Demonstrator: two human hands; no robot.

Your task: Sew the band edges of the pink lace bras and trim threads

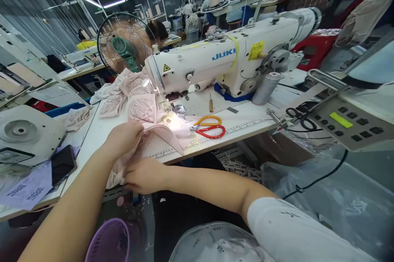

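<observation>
My left hand (126, 136) is closed on the edge of a pale pink lace bra (143, 108), beside the needle area of a white JUKI sewing machine (197, 65). Part of the pink fabric lies flat under the machine's lamp. Lower down, at the table's front edge, my right hand (146, 175) has its fingers closed around a hanging part of the pink fabric; its fingertips are partly hidden. Scissors (212, 126) with one orange and one red handle lie to the right of the fabric. Behind them rests a wooden-handled awl (211, 104).
More pink lace pieces (111, 104) are heaped at the table's left. A black phone (63, 163) lies on papers at far left. A fan (124, 44) stands behind. Below are a purple basket (107, 241) and clear plastic bags (338, 196). A control panel (347, 118) juts out right.
</observation>
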